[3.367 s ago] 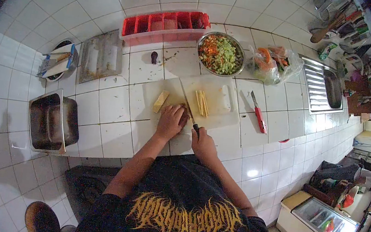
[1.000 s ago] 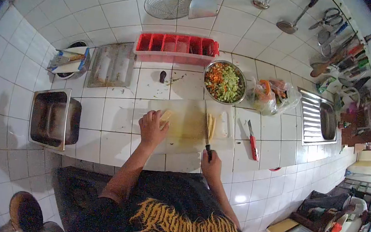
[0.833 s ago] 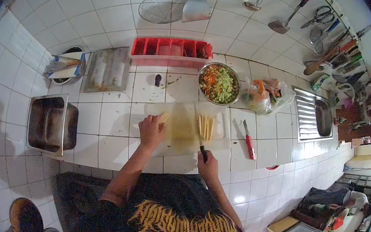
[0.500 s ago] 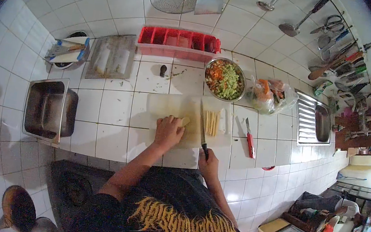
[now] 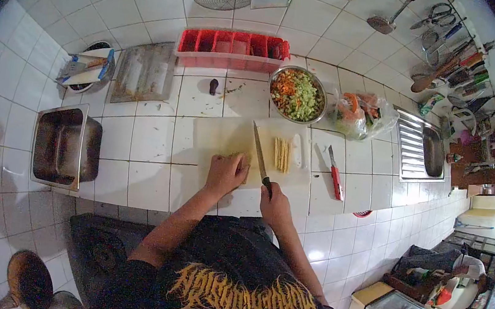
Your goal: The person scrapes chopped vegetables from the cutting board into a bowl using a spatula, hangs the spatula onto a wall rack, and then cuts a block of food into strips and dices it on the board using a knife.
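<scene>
On the pale cutting board (image 5: pixel 207 134), my left hand (image 5: pixel 225 173) rests with its fingers curled down over a pale yellow vegetable piece, most of it hidden beneath them. My right hand (image 5: pixel 276 206) grips the black handle of a kitchen knife (image 5: pixel 259 155). Its long blade slants up and left across the board, just right of my left hand, with the tip pointing away from me. Right of the blade lies a small row of pale yellow vegetable sticks (image 5: pixel 282 154), side by side.
Behind the board stands a metal bowl (image 5: pixel 301 121) of diced orange and green vegetables, beside a plastic bag of vegetables (image 5: pixel 360 116). A red-handled knife (image 5: pixel 336 181) lies to the right. A red divided container (image 5: pixel 228 61) is at the back. Sinks (image 5: pixel 69 145) flank the counter.
My right hand has moved up and slightly left, bringing the knife's blade to a steeper slant away from the sticks. My left hand's fingers now cover more of the pale piece.
</scene>
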Action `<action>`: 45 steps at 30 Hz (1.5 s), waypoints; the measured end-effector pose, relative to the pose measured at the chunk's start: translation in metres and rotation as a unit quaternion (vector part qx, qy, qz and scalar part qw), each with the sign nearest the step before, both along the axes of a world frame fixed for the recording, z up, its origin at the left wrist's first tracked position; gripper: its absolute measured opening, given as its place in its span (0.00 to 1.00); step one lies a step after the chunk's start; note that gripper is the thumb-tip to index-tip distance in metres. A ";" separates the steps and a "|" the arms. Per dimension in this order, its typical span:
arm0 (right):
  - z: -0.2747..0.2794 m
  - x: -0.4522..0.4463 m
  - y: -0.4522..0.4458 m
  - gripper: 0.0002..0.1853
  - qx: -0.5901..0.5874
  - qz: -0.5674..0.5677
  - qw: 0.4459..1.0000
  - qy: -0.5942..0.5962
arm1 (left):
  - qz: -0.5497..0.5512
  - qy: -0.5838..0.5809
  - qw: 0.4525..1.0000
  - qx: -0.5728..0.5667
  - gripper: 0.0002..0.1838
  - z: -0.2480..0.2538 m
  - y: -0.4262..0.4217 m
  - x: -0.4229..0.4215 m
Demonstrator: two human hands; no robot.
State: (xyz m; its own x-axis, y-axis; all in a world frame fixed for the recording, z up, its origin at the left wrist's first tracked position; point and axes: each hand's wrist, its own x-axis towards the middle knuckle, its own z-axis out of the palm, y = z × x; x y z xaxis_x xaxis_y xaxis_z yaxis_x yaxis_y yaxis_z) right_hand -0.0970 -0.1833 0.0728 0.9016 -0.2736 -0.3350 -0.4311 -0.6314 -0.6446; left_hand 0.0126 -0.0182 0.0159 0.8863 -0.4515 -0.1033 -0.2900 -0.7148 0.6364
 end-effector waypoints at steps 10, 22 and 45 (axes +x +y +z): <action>0.014 -0.014 0.008 0.21 0.012 0.015 1.000 0.007 | -0.167 -0.200 0.963 -0.065 0.19 -0.027 0.033 -0.008; 0.027 -0.020 0.008 0.29 -0.005 0.085 0.996 0.010 | -0.131 -0.196 0.971 -0.050 0.23 -0.034 0.014 -0.010; -0.035 -0.020 0.025 0.35 -0.076 0.113 0.990 0.020 | -0.101 -0.184 0.975 -0.076 0.19 -0.034 0.015 -0.013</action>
